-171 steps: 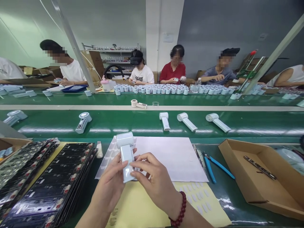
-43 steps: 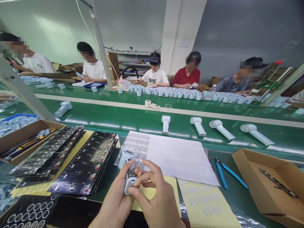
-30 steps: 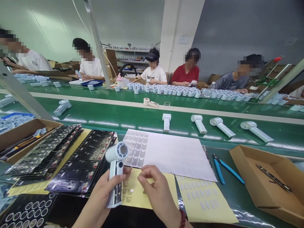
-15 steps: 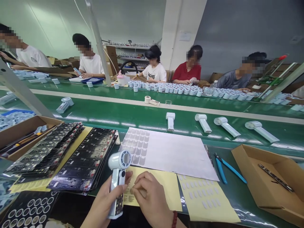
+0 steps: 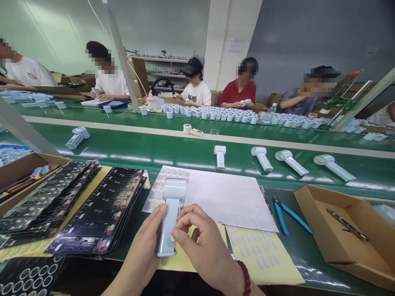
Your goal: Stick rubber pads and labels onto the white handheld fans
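My left hand (image 5: pixel 145 250) is wrapped round the handle of a pale blue handheld fan (image 5: pixel 170 213), held upright above the near edge of the bench. My right hand (image 5: pixel 202 244) has thumb and fingers pinched against the fan's handle, near its lower half; anything between the fingertips is too small to make out. Under the hands lies a yellow sticker backing sheet (image 5: pixel 265 255), and behind the fan a white sheet of small stickers (image 5: pixel 228 197).
Stacks of black circuit panels (image 5: pixel 95 213) lie at the left, blue cutters (image 5: pixel 282 211) and an open cardboard box (image 5: pixel 342 230) at the right. Several finished fans (image 5: pixel 261 157) lie on the green conveyor (image 5: pixel 154 150). Other people work along the far side.
The fan has been turned in my left hand, its head now edge-on instead of facing me. My right hand has risen from the yellow sheet to pinch against the handle.
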`<state>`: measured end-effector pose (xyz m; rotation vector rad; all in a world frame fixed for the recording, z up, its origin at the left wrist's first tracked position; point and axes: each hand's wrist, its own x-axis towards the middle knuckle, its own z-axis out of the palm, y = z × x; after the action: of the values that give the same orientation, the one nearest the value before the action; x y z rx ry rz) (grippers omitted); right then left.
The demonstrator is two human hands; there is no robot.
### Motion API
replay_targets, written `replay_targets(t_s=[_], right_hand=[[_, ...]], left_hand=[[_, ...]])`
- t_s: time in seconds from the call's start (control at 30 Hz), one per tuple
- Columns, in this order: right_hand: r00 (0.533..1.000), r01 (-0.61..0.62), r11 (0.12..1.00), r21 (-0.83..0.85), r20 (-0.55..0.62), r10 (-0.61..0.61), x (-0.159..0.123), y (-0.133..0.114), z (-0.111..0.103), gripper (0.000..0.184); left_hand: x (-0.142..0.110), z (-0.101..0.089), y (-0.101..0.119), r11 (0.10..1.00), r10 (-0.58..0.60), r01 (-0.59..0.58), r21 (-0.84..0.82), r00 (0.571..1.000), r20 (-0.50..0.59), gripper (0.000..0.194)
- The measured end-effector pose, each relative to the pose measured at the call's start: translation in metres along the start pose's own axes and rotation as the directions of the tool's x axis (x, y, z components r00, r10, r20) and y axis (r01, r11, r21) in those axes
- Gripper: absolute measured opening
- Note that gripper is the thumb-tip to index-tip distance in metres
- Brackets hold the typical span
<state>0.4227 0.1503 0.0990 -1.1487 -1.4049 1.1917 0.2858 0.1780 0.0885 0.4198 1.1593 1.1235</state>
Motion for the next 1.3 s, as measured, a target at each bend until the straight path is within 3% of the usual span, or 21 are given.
replay_targets(t_s=[0.1, 0.3, 0.5, 0.7, 0.8, 0.93, 1.03, 1.17, 1.3], right_hand=[[1.0, -0.023, 0.999, -0.035, -0.009, 0.022, 0.003, -0.002, -0.003, 0.011], [1.0, -0.022, 0.998, -0.063, -0.005, 0.022, 0.006, 0.0, -0.006, 0.013], [0.981, 0.163, 0.957, -0.241, -0.062, -0.183, 0.007, 0.01, -0.006, 0.012], [0.99, 0.083, 0.986, 0.147, -0.127, -0.065, 0.01, 0.008, -0.018, 0.014], [0.987, 0.074, 0.989, 0.129, -0.15, -0.055, 0.009, 0.009, -0.024, 0.008], [0.966, 0.136, 0.988, -0.079, -0.211, -0.15, 0.011, 0.023, -0.025, 0.051], [0.933, 0.248, 0.941, -0.23, -0.205, -0.296, 0.015, 0.036, -0.027, 0.066], [0.892, 0.352, 0.908, -0.225, -0.212, -0.399, 0.014, 0.048, -0.037, 0.043], [0.895, 0.188, 0.968, -0.165, -0.377, -0.238, 0.012, 0.057, -0.052, 0.023]], left_hand=[[0.004, 0.006, -0.001, 1.0, 0.008, -0.007, -0.022, 0.998, 0.056, 0.051], [0.005, 0.016, 0.001, 0.999, 0.026, -0.026, -0.025, 1.0, 0.015, 0.061], [0.007, 0.022, 0.0, 0.999, 0.01, -0.007, -0.051, 0.998, 0.056, 0.045], [0.007, 0.035, 0.005, 0.994, -0.065, 0.064, -0.084, 0.998, -0.005, 0.022], [0.007, 0.042, 0.01, 0.991, -0.062, 0.068, -0.117, 0.997, 0.053, 0.018], [0.009, 0.049, 0.01, 0.993, -0.045, 0.056, -0.106, 0.994, 0.098, 0.016], [0.012, 0.055, 0.008, 0.989, -0.067, 0.083, -0.12, 0.99, 0.125, 0.016], [0.02, 0.074, 0.007, 0.977, -0.127, 0.142, -0.159, 0.987, 0.098, 0.018], [0.052, 0.106, 0.011, 0.979, -0.042, 0.053, -0.198, 0.998, 0.056, 0.014]])
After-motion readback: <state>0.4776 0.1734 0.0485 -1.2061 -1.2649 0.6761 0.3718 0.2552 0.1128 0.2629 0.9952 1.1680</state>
